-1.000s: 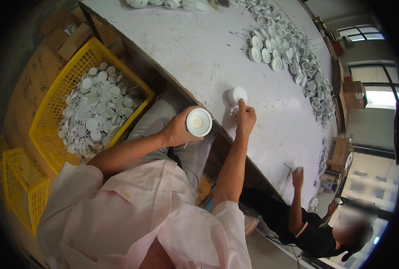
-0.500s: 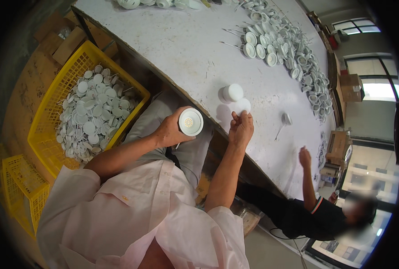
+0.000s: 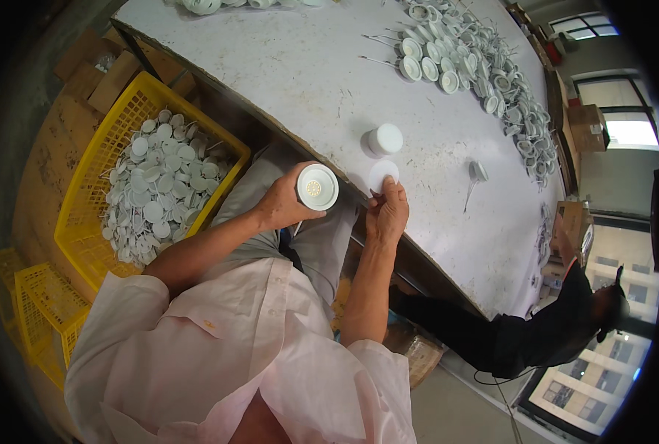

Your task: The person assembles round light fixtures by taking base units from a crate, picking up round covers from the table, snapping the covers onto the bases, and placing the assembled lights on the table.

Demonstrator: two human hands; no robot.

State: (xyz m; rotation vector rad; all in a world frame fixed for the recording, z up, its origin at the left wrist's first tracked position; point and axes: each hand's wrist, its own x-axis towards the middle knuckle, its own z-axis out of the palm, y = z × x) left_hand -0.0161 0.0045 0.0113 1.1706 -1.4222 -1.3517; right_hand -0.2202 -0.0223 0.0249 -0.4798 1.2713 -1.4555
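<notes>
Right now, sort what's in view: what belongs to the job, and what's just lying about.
Belongs:
white round fitting, in the left hand
thin white disc, in the right hand
Likely too: white cylinder on the table; piled white fittings; wired round parts in the large yellow basket

Probably lying about:
smaller yellow basket
cardboard box beyond the table

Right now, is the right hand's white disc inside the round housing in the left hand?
No, the right hand holds the white disc apart from the round housing, whose inside shows uncovered in the left hand.
</notes>
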